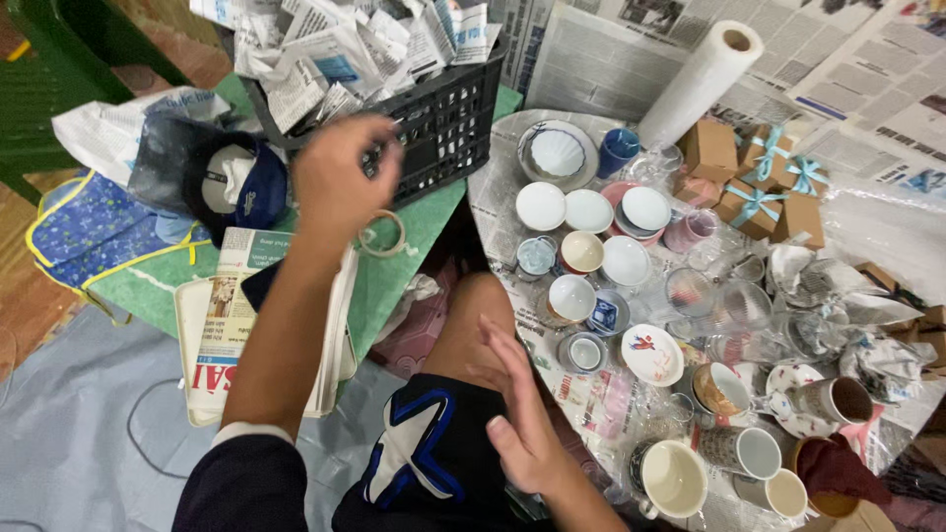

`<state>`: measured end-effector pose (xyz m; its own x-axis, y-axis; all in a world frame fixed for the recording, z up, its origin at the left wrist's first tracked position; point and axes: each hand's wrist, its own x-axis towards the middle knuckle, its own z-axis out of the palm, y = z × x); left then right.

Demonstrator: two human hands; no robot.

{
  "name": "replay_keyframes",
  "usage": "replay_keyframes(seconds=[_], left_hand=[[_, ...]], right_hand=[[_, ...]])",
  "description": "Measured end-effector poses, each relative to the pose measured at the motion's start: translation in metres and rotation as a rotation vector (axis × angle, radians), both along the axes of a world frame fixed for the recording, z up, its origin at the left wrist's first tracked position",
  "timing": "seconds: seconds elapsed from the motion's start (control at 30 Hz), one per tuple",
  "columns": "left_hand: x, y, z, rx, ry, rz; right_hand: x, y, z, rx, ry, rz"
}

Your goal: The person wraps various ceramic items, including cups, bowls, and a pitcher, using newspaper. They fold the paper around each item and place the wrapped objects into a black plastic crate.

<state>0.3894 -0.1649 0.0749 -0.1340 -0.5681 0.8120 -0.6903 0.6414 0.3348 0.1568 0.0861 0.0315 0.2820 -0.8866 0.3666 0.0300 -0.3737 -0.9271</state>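
My left hand (340, 177) reaches forward to the front wall of a black plastic crate (443, 118) filled with crumpled newspaper (345, 39). Its fingers are curled and blurred, and I cannot tell if they hold anything. A roll of clear tape (382, 234) lies on the green surface just beneath that hand. My right hand (522, 414) rests flat and open on my knee, holding nothing. To its right, many small cups and bowls (591, 256) stand on newspaper.
A folded newspaper stack (222, 325) lies under my left forearm. A dark blue cap (241, 187) and a blue patterned bag (89, 227) sit to the left. A white paper roll (705, 79), ribboned brown gift boxes (754, 182), glasses and mugs (749, 448) crowd the right.
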Motion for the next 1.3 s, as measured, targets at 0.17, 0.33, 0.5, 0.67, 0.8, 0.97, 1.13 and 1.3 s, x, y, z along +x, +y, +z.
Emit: replay_keyframes(seconds=[0.17, 0.33, 0.5, 0.67, 0.8, 0.97, 1.13, 1.3], left_hand=[[0.068, -0.054, -0.021, 0.080, -0.043, 0.337], [0.092, -0.075, -0.050, 0.063, -0.153, 0.408], [0.098, -0.080, -0.056, -0.014, -0.206, 0.414], [0.097, -0.051, -0.043, -0.115, -0.191, 0.373], [0.094, -0.014, -0.028, -0.163, -0.129, 0.337], [0.075, 0.027, -0.038, -0.013, 0.298, 0.149], [-0.008, 0.100, -0.103, 0.418, 0.474, -0.618], [-0.102, 0.181, -0.141, 0.942, 0.200, -1.063]], right_hand=[[0.012, -0.004, -0.015, 0.066, -0.014, 0.004], [0.016, -0.007, -0.030, 0.091, -0.015, 0.033], [0.019, -0.011, -0.039, 0.121, -0.038, 0.032], [0.018, -0.006, -0.042, 0.166, -0.044, 0.005], [0.016, -0.001, -0.044, 0.188, -0.022, -0.018], [0.012, 0.008, -0.047, 0.191, 0.016, -0.030], [-0.006, 0.026, -0.057, 0.156, -0.017, -0.163], [-0.047, 0.069, -0.087, 0.244, -0.133, -0.487]])
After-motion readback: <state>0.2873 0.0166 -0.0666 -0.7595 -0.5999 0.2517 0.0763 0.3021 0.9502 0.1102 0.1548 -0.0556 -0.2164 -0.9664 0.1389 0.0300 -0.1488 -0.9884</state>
